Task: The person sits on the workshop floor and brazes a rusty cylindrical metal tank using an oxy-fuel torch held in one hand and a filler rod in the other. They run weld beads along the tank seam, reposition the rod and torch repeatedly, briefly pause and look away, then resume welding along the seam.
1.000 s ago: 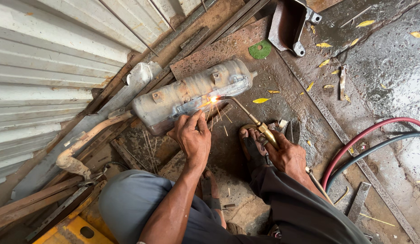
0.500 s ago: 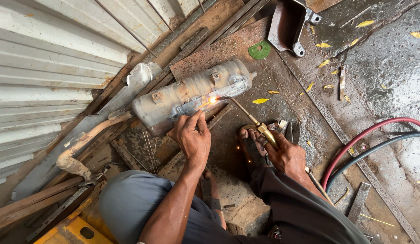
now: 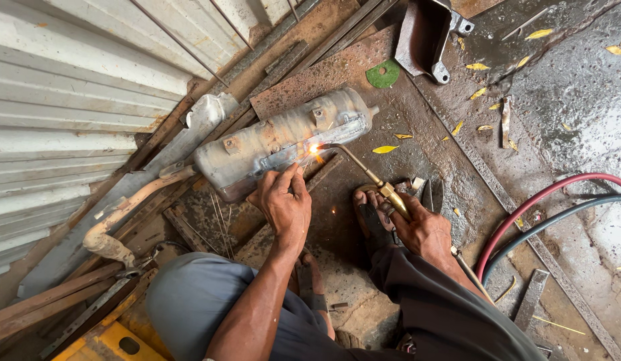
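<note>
Muffler (image 3: 277, 140) lies on the floor by the corrugated wall. Your right hand (image 3: 424, 230), grip clamped on the torch (image 3: 380, 187): keep flame on the seam w/ steady angle. Left hand (image 3: 283, 204), fingers pinched on thin filler rod: feed slowly.

Muffler (image 3: 283, 137) on rusty floor plate (image 3: 417, 127)

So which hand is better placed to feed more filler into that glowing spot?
Probably the left hand: its fingertips sit beside the flame on the metal cylinder, while the right hand grips the torch.
</note>
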The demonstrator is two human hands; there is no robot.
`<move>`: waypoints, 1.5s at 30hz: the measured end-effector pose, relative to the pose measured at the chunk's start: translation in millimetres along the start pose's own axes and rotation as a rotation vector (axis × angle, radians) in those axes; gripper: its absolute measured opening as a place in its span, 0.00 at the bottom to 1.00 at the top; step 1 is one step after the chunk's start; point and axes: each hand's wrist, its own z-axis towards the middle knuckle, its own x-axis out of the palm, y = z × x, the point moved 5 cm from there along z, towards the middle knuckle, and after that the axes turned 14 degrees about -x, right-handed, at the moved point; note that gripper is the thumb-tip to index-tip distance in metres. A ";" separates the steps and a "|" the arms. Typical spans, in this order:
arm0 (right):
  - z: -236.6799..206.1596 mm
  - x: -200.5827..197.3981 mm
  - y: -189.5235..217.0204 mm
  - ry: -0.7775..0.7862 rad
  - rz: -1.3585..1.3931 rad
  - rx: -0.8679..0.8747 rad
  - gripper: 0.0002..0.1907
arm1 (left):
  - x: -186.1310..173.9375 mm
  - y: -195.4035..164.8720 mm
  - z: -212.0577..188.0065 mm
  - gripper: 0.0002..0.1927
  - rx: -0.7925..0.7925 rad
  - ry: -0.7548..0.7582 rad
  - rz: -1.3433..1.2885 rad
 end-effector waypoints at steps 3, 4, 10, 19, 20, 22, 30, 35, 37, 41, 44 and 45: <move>-0.2 -1.0 1.0 0.008 -0.003 0.015 0.25 | -0.3 0.1 0.1 0.05 0.005 -0.004 0.001; -0.3 -1.0 2.0 0.006 -0.013 0.006 0.25 | -0.1 0.5 0.1 0.05 0.006 0.001 -0.002; 0.0 -1.1 2.5 -0.023 -0.010 -0.034 0.25 | 0.4 2.2 0.7 0.06 0.009 -0.001 0.017; -9.9 -20.7 -20.3 -0.237 0.173 0.243 0.27 | 0.2 0.0 0.5 0.06 0.008 -0.009 -0.005; -12.2 -24.8 -27.2 -0.238 0.182 0.320 0.28 | -0.7 1.7 -0.8 0.06 0.018 -0.010 0.001; -15.6 -30.7 -38.2 -0.216 0.288 0.394 0.26 | 0.1 -0.2 -0.6 0.08 0.023 0.000 0.021; -53.5 -61.4 -47.2 -0.448 0.231 0.246 0.24 | -114.0 -81.2 26.6 0.18 -0.010 0.027 -0.376; -98.0 -86.8 -58.3 -0.529 0.379 0.097 0.18 | -257.3 -38.4 16.2 0.05 0.020 -0.240 -0.246; -112.2 -103.7 -61.8 -0.568 0.300 0.091 0.18 | -272.7 24.4 9.5 0.05 -0.111 -0.253 -0.406; -121.9 -124.0 -42.6 -0.565 0.227 0.029 0.18 | -255.9 138.8 -13.8 0.05 -0.293 -0.164 -0.199; -125.1 -115.8 -5.6 -0.543 0.186 0.016 0.18 | -248.3 179.5 -41.3 0.08 -0.427 -0.153 -0.031; -123.6 -103.3 10.8 -0.534 0.178 0.009 0.18 | -249.1 184.2 -49.5 0.08 -0.442 -0.158 -0.050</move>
